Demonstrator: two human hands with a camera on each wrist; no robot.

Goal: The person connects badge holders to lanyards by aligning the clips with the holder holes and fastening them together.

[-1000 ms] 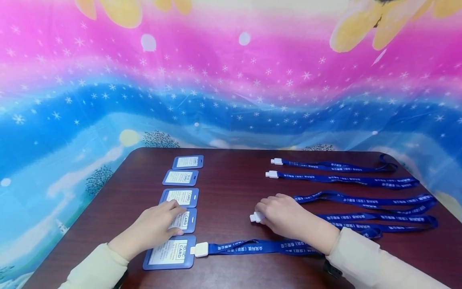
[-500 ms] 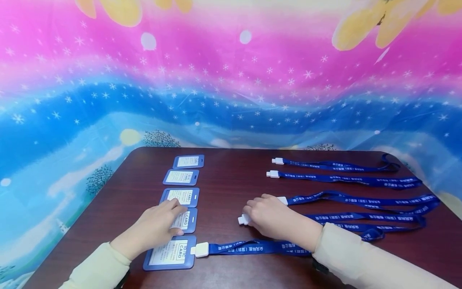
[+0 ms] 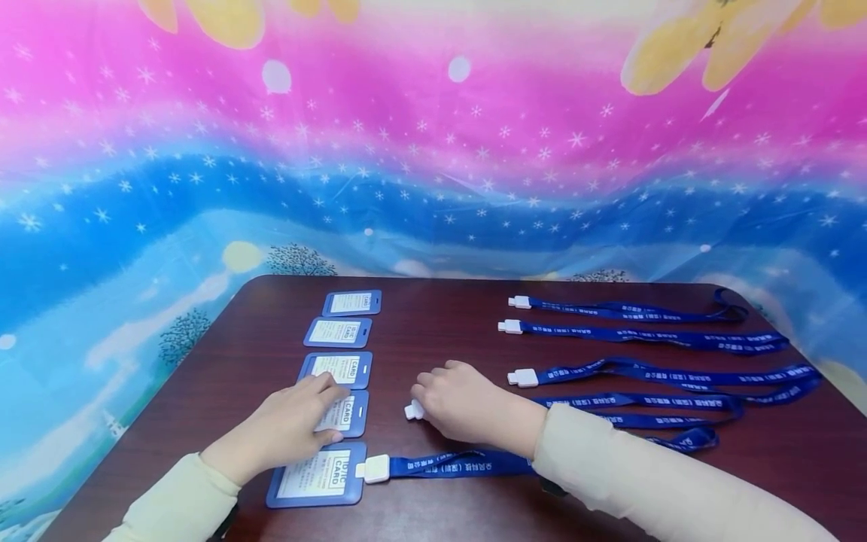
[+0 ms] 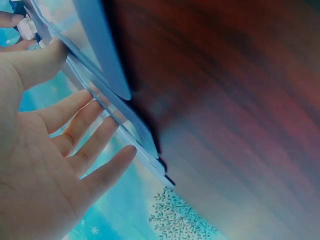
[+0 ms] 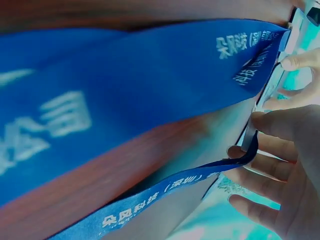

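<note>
Currently, right fingers point(image 3: 425, 386) pinching lanyard clip point(image 3: 413, 410), left fingers point(image 3: 332, 388) apart on badge holder point(image 3: 354, 415).

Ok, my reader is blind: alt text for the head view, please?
A person's right hand holds a blue lanyard by its white clip at a table; their left hand touches one badge of five. The nearest badge appears clipped to another lanyard.
</note>
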